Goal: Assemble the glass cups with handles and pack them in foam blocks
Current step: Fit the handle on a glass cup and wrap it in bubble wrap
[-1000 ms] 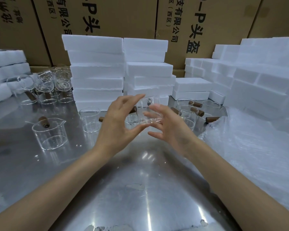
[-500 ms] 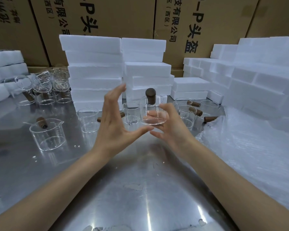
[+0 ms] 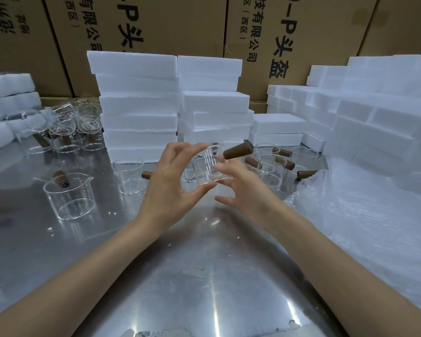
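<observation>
A clear glass cup (image 3: pixel 208 164) is held in the air above the steel table (image 3: pixel 204 276), lying on its side. Its brown wooden handle (image 3: pixel 237 150) points up and to the right. My left hand (image 3: pixel 170 188) grips the cup from the left, fingertips over its upper edge and thumb under its lower edge. From the right, my right hand (image 3: pixel 243 186) holds the cup with thumb and fingers at its base, the lower fingers spread free. White foam blocks (image 3: pixel 136 105) stand stacked behind the hands.
More cups with handles stand on the table: one (image 3: pixel 69 195) at the left, a cluster (image 3: pixel 63 132) at the back left, several (image 3: pixel 272 169) at the right. White wrapping sheet (image 3: pixel 365 215) covers the right side. More foam blocks (image 3: pixel 374 113) and cardboard boxes (image 3: pixel 180 25) stand behind.
The cup has turned in my hands: its handle went from upright to pointing right. My left hand closed its fingers onto the cup.
</observation>
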Available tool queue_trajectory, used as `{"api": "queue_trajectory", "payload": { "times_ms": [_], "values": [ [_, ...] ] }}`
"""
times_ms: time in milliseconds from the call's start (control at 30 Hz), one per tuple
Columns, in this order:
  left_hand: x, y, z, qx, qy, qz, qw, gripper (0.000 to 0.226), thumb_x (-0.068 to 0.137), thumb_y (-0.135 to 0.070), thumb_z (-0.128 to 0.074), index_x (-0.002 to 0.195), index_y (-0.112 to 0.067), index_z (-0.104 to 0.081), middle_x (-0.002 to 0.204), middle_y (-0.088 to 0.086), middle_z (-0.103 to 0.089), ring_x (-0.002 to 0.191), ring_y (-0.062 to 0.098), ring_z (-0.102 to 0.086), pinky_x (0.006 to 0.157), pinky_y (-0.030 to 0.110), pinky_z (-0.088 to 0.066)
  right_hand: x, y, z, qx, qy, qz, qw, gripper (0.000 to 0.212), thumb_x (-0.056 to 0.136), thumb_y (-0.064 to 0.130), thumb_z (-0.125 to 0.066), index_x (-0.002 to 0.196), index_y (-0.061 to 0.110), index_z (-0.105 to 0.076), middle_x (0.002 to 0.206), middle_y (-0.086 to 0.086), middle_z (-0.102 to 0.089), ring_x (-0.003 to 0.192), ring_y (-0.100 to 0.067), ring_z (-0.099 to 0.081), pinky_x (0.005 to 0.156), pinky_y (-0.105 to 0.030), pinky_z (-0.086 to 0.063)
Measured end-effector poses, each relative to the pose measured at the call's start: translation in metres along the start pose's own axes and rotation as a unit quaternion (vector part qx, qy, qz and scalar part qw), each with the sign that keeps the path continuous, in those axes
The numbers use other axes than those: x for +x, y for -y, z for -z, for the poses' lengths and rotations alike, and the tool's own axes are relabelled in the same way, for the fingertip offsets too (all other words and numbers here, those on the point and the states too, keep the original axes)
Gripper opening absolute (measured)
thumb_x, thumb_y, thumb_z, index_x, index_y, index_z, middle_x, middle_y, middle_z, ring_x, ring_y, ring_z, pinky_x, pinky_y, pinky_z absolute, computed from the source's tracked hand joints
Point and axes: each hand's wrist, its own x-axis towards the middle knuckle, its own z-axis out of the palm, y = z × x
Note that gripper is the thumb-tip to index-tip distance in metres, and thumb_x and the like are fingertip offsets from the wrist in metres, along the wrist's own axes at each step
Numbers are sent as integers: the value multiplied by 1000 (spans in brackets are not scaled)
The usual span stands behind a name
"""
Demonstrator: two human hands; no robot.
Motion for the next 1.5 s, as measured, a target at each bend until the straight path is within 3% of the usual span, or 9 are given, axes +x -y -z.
{"api": "queue_trajectory", "payload": {
  "times_ms": [100, 200, 333, 500, 633, 833, 1067, 1333, 1500],
  "values": [
    [0, -2, 0, 17, 3, -14, 1000, 61, 78, -27, -78, 133, -20, -52, 117, -1, -44, 110, 18, -52, 88, 43, -53, 0, -5, 1, -47, -12, 22, 999, 65, 79, 37, -71, 133, 27, -36, 131, 13, -45, 118, -2, -48, 99, -39, -45],
    [0, -6, 0, 17, 14, -29, 999, 68, 76, -33, -77, 136, -22, -46, 123, -4, -42, 115, 15, -50, 94, 38, -51, 3, -7, 3, -42, -48, 33, 997, 60, 77, 33, -74, 127, 20, -44, 123, 5, -54, 113, -6, -55, 94, -36, -49],
    [3, -12, 0, -126, 41, 138, 982, 81, 75, -53, -71, 142, -41, -28, 133, -21, -43, 123, -4, -45, 99, 14, -40, 6, -4, 7, 26, -32, 22, 999, 40, 74, 34, -70, 108, 17, -60, 114, 2, -65, 108, -11, -60, 85, -31, -49],
    [7, -7, -2, -260, 83, 244, 931, 68, 75, -46, -64, 135, -18, -50, 121, -9, -65, 118, 3, -57, 108, 36, -40, 3, -1, 7, 34, 37, 5, 999, 30, 71, 37, -56, 96, 26, -66, 107, 10, -68, 108, -5, -58, 90, -31, -45],
    [6, 3, -4, -284, 84, 268, 916, 61, 69, -49, -78, 122, -28, -58, 124, -7, -65, 119, 6, -57, 102, 29, -43, 3, -1, 8, 31, 59, 0, 998, 37, 74, 36, -57, 110, 29, -65, 122, 9, -62, 112, 0, -54, 90, -29, -43],
    [4, 13, -9, -354, 82, 272, 891, 56, 61, -28, -77, 115, -29, -59, 114, -6, -66, 95, 6, -67, 78, 17, -51, 10, -1, 18, 102, -122, -10, 987, 21, 87, 42, -60, 90, 23, -65, 90, 6, -64, 85, -11, -59, 66, -27, -46],
    [-2, 18, -7, -287, 163, 260, 907, 62, 61, -26, -77, 117, -32, -53, 118, -9, -63, 109, 5, -62, 101, 28, -47, 16, -8, 23, -202, -220, 31, 954, 17, 96, 21, -39, 85, 21, -52, 83, 4, -61, 63, -11, -49, 57, -26, -43],
    [-7, 23, -13, -261, 199, 286, 900, 77, 55, -33, -78, 119, -38, -35, 123, -8, -59, 123, 18, -52, 104, 32, -42, 15, -18, 22, -411, -221, 5, 884, 27, 97, 25, -27, 104, 15, -51, 103, -5, -60, 93, -25, -55, 81, -37, -44],
    [-6, 20, -11, -238, 216, 294, 900, 103, 54, -41, -90, 133, -32, -24, 125, -9, -58, 127, 14, -48, 107, 29, -35, 11, -18, 18, -463, -228, 51, 855, 23, 98, 24, -30, 104, 13, -50, 109, -4, -56, 93, -22, -52, 74, -34, -38]
  ]
}}
